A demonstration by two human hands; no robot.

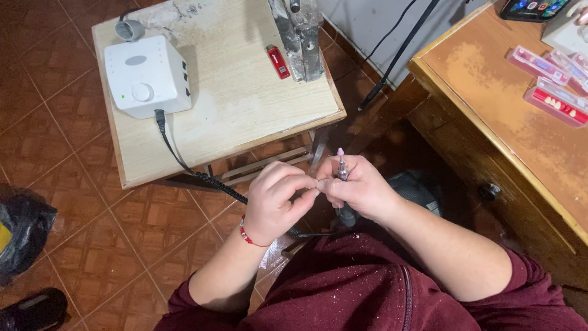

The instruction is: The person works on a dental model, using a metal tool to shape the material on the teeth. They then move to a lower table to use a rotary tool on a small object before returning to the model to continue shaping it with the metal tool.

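My right hand grips a slim rotary handpiece upright, its small pink tip pointing up. A coiled black cable runs from it to a white control box on a small light wooden table. My left hand, with a red cord bracelet at the wrist, pinches a tiny piece against the right hand's fingertips; the piece itself is hidden by the fingers. Both hands meet in front of my dark red top, above the tiled floor.
A red lighter and a metal press-like frame stand on the small table. A brown desk at right carries several pink trays of small white teeth. A black bag and a shoe lie at the left.
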